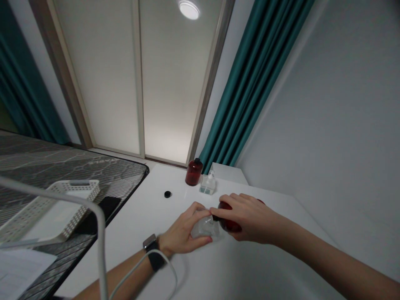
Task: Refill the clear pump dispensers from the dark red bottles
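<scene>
The left hand (184, 229) is clamping a clear plastic container (202, 228) while the right hand (246, 218) is wrapping around a dark red bottle (229, 223), both gripping firmly, bringing the two together over the white tabletop (150, 216) for steadiness!

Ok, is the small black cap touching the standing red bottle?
Apart. The head view shows the black cap lying on the white table, with bare table surface between it and the standing red bottle.

Glossy hand-held dark-red bottle (230, 225), probably plastic; smooth white tabletop (140, 208); matt teal cloth curtain (243, 96).
</scene>
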`<state>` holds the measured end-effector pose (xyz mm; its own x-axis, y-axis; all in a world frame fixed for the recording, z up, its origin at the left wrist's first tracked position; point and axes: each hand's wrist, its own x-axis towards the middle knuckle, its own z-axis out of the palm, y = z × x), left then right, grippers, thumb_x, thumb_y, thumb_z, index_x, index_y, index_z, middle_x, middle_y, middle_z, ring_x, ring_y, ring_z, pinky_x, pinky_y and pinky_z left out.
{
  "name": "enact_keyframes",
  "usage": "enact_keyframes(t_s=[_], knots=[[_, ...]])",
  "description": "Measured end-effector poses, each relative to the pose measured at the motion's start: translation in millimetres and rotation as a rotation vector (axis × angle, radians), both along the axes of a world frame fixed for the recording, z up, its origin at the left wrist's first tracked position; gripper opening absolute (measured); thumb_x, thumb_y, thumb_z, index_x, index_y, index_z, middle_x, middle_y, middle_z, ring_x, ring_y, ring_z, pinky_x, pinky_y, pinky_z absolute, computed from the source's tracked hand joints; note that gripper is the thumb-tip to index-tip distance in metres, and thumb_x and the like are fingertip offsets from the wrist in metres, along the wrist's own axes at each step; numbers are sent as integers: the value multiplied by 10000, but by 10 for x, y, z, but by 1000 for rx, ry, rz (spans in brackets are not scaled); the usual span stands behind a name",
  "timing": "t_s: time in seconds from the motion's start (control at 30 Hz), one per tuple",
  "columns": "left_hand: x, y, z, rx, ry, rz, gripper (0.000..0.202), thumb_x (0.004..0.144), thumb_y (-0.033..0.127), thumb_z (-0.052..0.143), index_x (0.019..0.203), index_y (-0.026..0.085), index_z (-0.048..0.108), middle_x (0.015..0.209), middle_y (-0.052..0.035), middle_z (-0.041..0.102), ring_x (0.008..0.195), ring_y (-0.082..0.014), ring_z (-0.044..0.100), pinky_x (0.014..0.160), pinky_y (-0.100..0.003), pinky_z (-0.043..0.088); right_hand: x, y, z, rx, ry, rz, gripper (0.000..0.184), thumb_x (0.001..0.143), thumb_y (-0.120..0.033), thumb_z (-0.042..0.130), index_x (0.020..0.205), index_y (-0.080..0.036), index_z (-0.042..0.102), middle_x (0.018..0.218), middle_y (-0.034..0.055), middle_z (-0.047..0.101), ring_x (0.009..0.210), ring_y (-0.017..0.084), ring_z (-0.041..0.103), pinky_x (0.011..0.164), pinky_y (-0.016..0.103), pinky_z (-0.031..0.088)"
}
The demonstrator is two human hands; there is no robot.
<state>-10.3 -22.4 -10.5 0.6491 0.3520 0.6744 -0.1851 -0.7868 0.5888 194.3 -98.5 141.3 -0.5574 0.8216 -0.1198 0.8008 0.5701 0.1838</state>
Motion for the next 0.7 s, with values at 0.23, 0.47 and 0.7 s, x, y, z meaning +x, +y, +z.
enact_keyframes(t_s=[0.23, 0.47, 0.7], knots=[[2, -1, 5, -4, -10, 4, 636, 871, 331, 682, 1434, 280, 390, 1157, -99, 497, 1085, -272, 528, 918, -453, 509, -12, 1, 19, 0, -6, 1, 554, 804, -260, 687, 1329, -338, 526, 1120, 84, 596, 884, 252, 585, 726, 356, 422], [-1, -4, -12, -9, -8, 8, 656, 864, 322, 690, 1443, 290, 384, 1177, -100, 495, 1098, -273, 529, 926, -451, 513, 3, -1, -1, 16, 2, 8, 568, 805, -266, 693, 1341, -344, 519, 1118, 80, 593, 881, 246, 579, 720, 350, 420], [-2, -2, -7, 16, -11, 17, 646, 873, 324, 688, 1440, 286, 380, 1171, -99, 497, 1091, -267, 530, 916, -446, 517, -19, -2, 24, -4, -16, -3, 587, 794, -260, 707, 1338, -345, 504, 1139, 82, 594, 895, 255, 590, 726, 359, 431]])
